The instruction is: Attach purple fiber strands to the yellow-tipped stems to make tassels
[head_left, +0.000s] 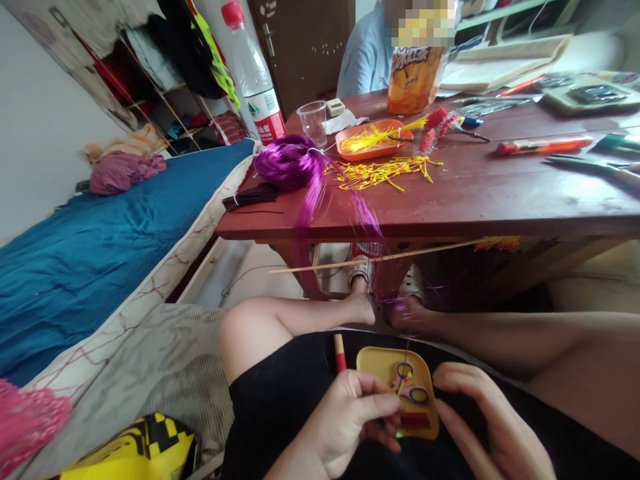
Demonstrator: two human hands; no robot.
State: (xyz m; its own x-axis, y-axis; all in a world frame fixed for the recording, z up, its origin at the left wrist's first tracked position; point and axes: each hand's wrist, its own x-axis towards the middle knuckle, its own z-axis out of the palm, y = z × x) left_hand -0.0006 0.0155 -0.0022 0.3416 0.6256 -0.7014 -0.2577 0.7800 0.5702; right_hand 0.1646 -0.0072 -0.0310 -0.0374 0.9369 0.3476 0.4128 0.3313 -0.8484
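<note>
My left hand (357, 408) is closed in a pinch over the left side of a yellow tray (369, 359) on my lap. A thin yellow strand (401, 385) sticks up from its fingertips; the lower end is hidden by the fingers. My right hand (487, 410) is beside the tray's right edge, thumb and fingers apart, with nothing visible in it. Small scissors (415, 395) with dark-rimmed handle loops lie in the tray, partly covered by the left fingers. A dark red piece (416, 421) lies below them. A red-and-wood stick (339, 352) stands out behind my left hand.
On the red table (450, 207) lie purple fibre (287, 163), yellow strands (380, 172) and an orange dish (350, 155). A thin wooden stick (375, 259) juts below the edge. A large bottle (253, 73) and plastic cup (313, 121) stand left. Another person's blue sleeve (367, 53) shows behind.
</note>
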